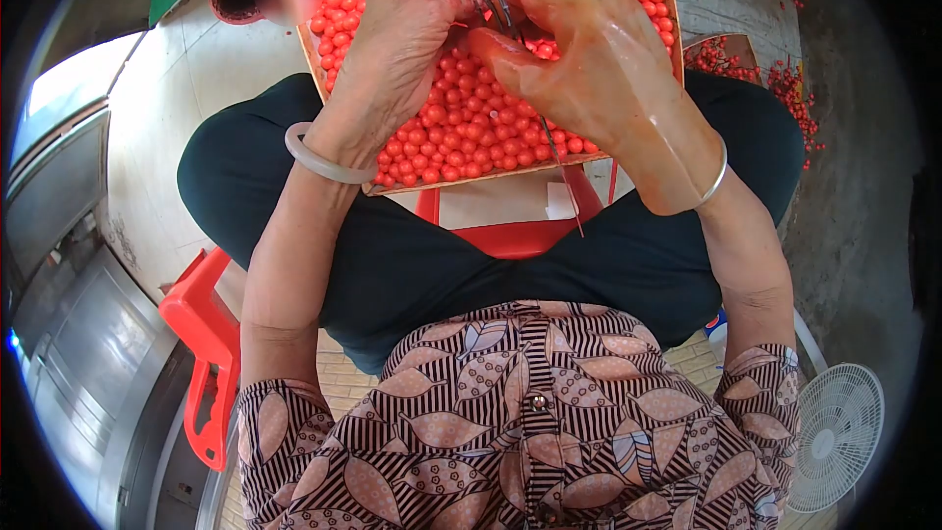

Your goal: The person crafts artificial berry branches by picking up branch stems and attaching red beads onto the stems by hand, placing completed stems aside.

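Observation:
A shallow box full of small round red berries sits in front of my knees. Over it, my left hand is closed, its fingers pinching a thin dark branch. My right hand, in a translucent glove smeared orange, closes around the same branch from the other side. Both sets of fingertips are close together, and partly hidden behind the hands. The branch's thin lower end slants down past the box's near edge. A pale bangle is on my left wrist.
Red plastic seating shows at the left and beneath the box. More berry sprigs lie on the floor at the right. A white fan stands at the lower right, and a metal cabinet at the left.

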A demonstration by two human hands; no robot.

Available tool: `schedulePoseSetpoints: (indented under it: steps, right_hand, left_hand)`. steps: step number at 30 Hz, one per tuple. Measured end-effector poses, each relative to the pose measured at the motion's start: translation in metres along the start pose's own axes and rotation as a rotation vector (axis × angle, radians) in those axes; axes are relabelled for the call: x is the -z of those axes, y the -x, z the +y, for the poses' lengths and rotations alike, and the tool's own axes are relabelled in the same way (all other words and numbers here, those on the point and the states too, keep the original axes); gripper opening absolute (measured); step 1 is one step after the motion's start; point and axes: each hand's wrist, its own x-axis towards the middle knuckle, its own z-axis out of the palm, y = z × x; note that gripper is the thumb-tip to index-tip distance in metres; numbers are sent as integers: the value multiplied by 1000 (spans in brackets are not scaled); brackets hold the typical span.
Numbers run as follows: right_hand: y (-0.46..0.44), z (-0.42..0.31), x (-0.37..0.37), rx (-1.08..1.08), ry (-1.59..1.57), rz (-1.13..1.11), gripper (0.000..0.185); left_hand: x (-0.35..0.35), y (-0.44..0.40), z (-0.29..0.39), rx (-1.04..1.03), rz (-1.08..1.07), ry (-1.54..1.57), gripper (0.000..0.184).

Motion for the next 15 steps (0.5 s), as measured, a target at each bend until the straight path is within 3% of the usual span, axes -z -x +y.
schedulePoseSetpoints:
  steps: [6, 9, 15]
  right_hand:
    - [2, -1, 1, 28, 30, 6, 23]
    - [2, -1, 0, 33, 32, 1, 22]
    - [2, -1, 2, 36, 58, -79, 22]
  left_hand:
    - [-4, 2, 0, -39, 10, 48, 16]
    - [-11, 5, 6, 4, -7, -80, 15]
    - [-19, 6, 1, -19, 116, -64, 17]
